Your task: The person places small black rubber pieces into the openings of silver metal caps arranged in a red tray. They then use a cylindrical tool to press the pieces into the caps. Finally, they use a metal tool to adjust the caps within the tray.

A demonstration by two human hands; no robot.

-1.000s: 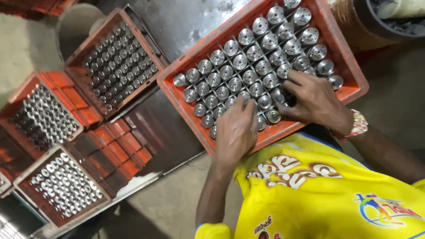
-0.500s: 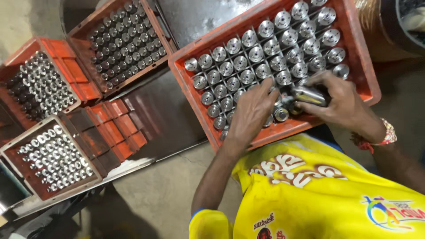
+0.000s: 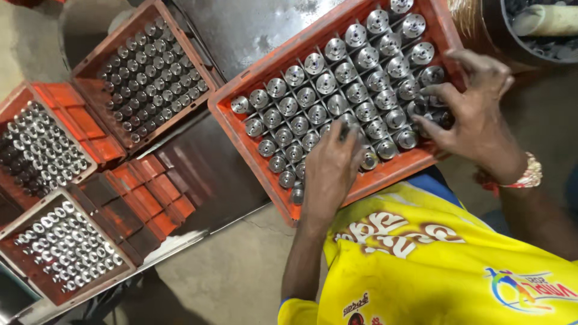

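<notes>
Since half a second ago the right hand (image 3: pixel 478 117) has let go of its metal cylinder and now hovers with fingers spread over the orange crate's (image 3: pixel 385 174) near right corner, while the left hand (image 3: pixel 330 165) presses curled fingers onto the metal cylinders (image 3: pixel 337 90) along its near edge.

Several metal parts (image 3: pixel 355 93) in the near rows of the orange crate (image 3: pixel 283 198) are covered by the left hand (image 3: pixel 328 171). Whatever sits under the right hand's (image 3: pixel 475 117) fingertips cannot be made out. The crate's far corner is cut off by the top edge, beyond the fingers.
</notes>
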